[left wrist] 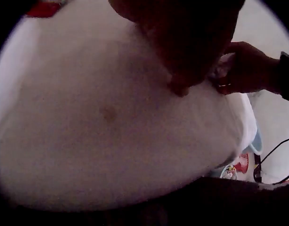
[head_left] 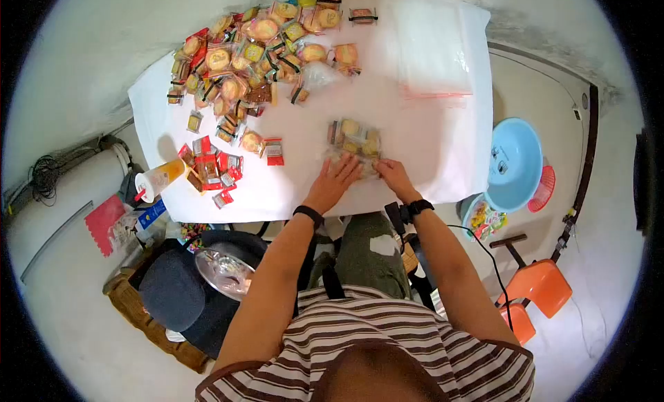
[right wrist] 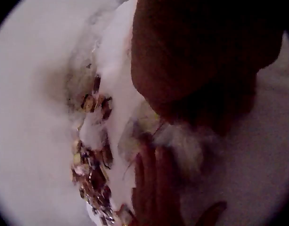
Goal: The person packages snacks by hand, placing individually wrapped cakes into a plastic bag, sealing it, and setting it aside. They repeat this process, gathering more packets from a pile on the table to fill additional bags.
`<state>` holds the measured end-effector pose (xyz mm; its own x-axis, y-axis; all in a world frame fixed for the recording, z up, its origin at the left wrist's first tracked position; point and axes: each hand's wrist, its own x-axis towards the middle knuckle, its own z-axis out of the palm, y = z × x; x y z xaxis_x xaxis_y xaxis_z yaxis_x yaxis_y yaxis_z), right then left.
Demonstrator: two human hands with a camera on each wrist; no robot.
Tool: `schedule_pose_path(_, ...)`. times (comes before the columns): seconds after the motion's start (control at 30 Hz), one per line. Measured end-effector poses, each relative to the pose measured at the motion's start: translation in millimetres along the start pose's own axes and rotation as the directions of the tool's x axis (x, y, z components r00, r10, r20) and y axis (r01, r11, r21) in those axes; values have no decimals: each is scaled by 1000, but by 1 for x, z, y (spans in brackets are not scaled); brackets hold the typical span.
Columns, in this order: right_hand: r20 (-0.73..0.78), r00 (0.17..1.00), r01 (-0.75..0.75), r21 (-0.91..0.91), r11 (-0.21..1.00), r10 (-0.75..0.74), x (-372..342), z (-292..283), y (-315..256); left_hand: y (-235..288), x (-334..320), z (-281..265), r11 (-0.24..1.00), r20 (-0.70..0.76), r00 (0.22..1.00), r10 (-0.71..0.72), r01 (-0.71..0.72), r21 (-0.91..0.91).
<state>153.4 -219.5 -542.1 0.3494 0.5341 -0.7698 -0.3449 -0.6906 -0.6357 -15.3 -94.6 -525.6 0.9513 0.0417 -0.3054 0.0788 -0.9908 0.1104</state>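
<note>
From where I stand, a clear plastic bag lies flat on the white tabletop, small yellowish and brownish wrapped snacks showing through it. The left hand rests over its near edge; the right hand grips its near right corner.

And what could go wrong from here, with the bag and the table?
The left hand lies flat on the clear bag, so pressing hard might crack the snacks inside. The cup is near the edge of the table, beside the red packets; a bump could tip it onto them.
</note>
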Motion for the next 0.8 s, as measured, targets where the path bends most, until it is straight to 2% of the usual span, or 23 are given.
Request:
schedule_pose_path(0.03, -1, 1000, 2, -9, 1000, -2, 0, -2, -1, -1, 4, 2, 1000, -7, 1000, -5, 5, -4)
schedule_pose_path(0.1, 78, 983, -182, 342, 922, 165, -4, -5, -15, -3, 11, 5, 995, -69, 997, -32, 25, -92)
schedule_pose_path(0.13, 72, 983, -181, 334, 925, 167, -1, -4, -14, -5, 14, 8, 995, -77, 996, -34, 26, -99)
schedule_pose_path(0.2, 139, 959, -284, 473, 834, 248, 2, -4, -12, -6, 21, 11, 983, -87, 993, -82, 67, -169)
schedule_pose_path(0.23, 137, 957, -290, 462, 838, 256, 2, -3, -9, -7, 23, 13, 981, -90, 992, -90, 72, -182)
schedule_pose_path(0.3, 119, 976, -216, 613, 760, 181, -7, 4, -18, -16, 26, 8, 964, -316, 937, -151, 68, -258)
schedule_pose_path(0.33, 49, 986, -158, 605, 781, 162, -14, 6, -26, -18, 26, 7, 958, -302, 937, -178, 94, -271)
schedule_pose_path(0.37, -8, 991, -104, 591, 800, 135, -18, 12, -34, -20, 25, 8, 932, -322, 931, -170, 46, -360)
schedule_pose_path(0.4, 6, 987, -134, 598, 790, 163, -16, 12, -30, -26, 22, 6, 899, -338, 925, -175, 10, -439)
schedule_pose_path(0.43, 41, 996, -90, 528, 844, 80, -15, 13, -27, -34, 19, -4, 862, -373, 910, -180, -37, -505)
schedule_pose_path(0.47, 93, 994, -103, 528, 843, 63, -15, 12, -28, -38, 18, -4, 832, -426, 878, -216, -63, -551)
schedule_pose_path(0.5, 69, 998, -28, 430, 903, -2, -18, 14, -27, -43, 8, -17, 851, -405, 890, -210, -37, -523)
schedule_pose_path(0.53, 50, 989, -139, 613, 778, 137, -22, 21, -37, -45, 2, -16, 810, -399, 885, -239, -45, -585)
schedule_pose_path(0.57, 115, 993, -91, 592, 801, 28, -24, 24, -41, -46, -5, -11, 785, -411, 866, -286, -34, -618)
schedule_pose_path(0.6, 220, 975, -135, 680, 721, -24, -29, 39, -59, -51, -17, -14, 750, -404, 843, -355, 0, -661)
schedule_pose_path(0.63, 186, 982, -134, 676, 724, 8, -41, 57, -82, -54, -39, -22, 746, -376, 842, -387, 46, -664)
schedule_pose_path(0.7, 294, 951, -119, 644, 756, -101, -48, 82, -95, -59, -69, -34, 389, -94, 824, -558, 160, -907)
schedule_pose_path(0.73, 301, 948, -124, 637, 761, -98, -48, 94, -93, -57, -77, -23, 394, -156, 771, -618, 132, -909)
schedule_pose_path(0.8, 384, 920, -161, 559, 813, -81, -46, 116, -88, -48, -141, -8, 96, -8, 621, -784, 108, -990)
